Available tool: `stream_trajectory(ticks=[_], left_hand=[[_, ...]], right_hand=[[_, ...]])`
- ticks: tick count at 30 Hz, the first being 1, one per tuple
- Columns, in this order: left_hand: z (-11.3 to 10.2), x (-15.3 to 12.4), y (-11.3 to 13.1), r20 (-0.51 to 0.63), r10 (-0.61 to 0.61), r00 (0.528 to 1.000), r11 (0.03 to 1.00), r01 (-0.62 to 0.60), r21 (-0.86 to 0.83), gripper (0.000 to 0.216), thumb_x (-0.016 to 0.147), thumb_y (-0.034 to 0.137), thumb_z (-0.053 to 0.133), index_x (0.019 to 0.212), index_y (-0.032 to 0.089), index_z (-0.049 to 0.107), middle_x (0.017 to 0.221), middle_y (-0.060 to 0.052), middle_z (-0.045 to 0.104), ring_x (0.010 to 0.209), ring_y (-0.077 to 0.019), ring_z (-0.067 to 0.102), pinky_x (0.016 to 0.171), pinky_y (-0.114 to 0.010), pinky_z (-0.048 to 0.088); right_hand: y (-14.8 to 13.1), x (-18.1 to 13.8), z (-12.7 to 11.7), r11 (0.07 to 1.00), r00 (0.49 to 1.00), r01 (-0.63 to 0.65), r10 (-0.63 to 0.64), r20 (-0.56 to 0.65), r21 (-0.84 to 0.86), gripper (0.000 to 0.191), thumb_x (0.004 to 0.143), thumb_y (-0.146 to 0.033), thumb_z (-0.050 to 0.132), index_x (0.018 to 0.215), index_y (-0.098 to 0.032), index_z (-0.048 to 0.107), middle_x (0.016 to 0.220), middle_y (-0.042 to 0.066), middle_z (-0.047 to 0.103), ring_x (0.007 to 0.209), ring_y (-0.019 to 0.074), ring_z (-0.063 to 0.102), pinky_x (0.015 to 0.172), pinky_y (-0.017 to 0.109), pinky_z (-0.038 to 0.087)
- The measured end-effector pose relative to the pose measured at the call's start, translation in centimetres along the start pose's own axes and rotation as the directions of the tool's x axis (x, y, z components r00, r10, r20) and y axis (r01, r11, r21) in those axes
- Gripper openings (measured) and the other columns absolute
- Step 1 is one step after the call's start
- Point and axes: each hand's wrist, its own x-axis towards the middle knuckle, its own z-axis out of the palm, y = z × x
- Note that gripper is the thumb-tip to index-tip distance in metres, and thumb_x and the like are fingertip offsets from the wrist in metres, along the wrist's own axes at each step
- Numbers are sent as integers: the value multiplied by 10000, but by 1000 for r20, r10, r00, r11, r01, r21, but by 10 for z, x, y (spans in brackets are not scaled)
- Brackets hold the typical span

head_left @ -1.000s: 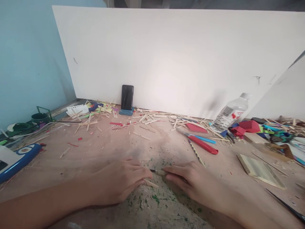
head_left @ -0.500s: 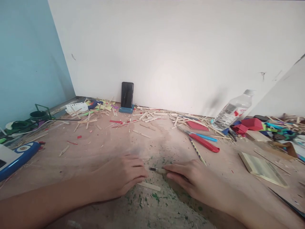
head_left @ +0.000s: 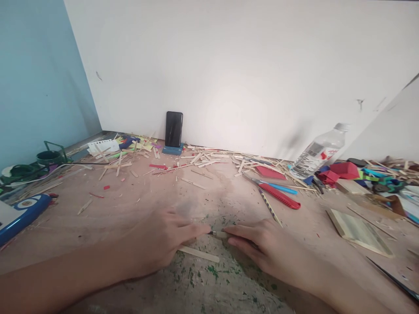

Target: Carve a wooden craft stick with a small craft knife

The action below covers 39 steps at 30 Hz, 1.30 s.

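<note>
My right hand (head_left: 262, 240) rests on the table at centre right, thumb and fingers closed on a short pale tool (head_left: 220, 234). This tool has a light collar and a dark end pointing left; its exact kind is unclear. From the other side, my left hand (head_left: 173, 237) reaches with its index finger stretched to the dark end. The other left fingers are bent and partly hidden. A wooden craft stick (head_left: 200, 254) lies flat on the table, one end beneath my left hand.
Scattered craft sticks (head_left: 203, 160) line the wall near an upright phone (head_left: 173, 129). To the right are a red cutter (head_left: 279, 196), a patterned pencil (head_left: 271, 208), a tilted plastic bottle (head_left: 319, 150) and a wooden panel (head_left: 360, 231). A blue-and-white object (head_left: 24, 216) sits left.
My left index finger has extended rightward onto the tool's dark end, covering most of it. More of the craft stick shows below my left hand. My right hand has hardly moved.
</note>
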Motion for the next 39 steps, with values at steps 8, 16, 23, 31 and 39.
stream_trajectory(ticks=[8, 16, 23, 31, 39], left_hand=[[-5, -1, -2, -43, -199, 979, 980, 200, 7, 364, 1113, 270, 431, 1398, 284, 655, 739, 18, 745, 582, -172, 655, 571, -281, 413], [-12, 4, 2, -133, -192, 972, 980, 182, -81, 563, 1123, 458, 461, 663, 192, 648, 669, 18, 702, 623, -131, 638, 641, -304, 399], [-1, 6, -5, -248, -156, 956, 984, 128, -125, 408, 1040, 139, 389, 765, 200, 685, 989, 8, 819, 969, -184, 712, 1003, -415, 394], [-9, 3, -3, -291, -146, 945, 985, 111, -133, 401, 996, 101, 448, 612, 184, 530, 891, 45, 775, 814, -138, 667, 950, -382, 405], [-7, 5, -4, -291, 73, 954, 994, -94, -60, 266, 818, -31, 427, 738, 211, 503, 688, 40, 636, 659, -139, 541, 667, -287, 382]], right_hand=[[0, 0, 1, 1000, 1000, 10, -10, -24, 2, 324, 1124, -374, 466, 1157, -261, 769, 963, 40, 825, 821, 214, 756, 701, 328, 468], [-1, 0, 0, 1000, 1000, 18, -18, -24, -3, 330, 1127, -380, 460, 1180, -269, 765, 947, 38, 819, 821, 217, 755, 699, 326, 476], [1, 1, 1, 1000, 1000, 18, -18, -25, -4, 323, 1125, -383, 465, 1140, -270, 767, 969, 43, 821, 837, 220, 757, 718, 330, 478], [2, 0, 2, 1000, 999, 16, -16, -29, 8, 316, 1121, -390, 476, 1203, -279, 760, 977, 42, 824, 834, 223, 759, 710, 329, 477], [1, 1, 2, 1000, 999, 18, -18, -33, 9, 337, 1125, -390, 458, 1214, -271, 761, 921, 44, 811, 803, 218, 740, 689, 327, 467]])
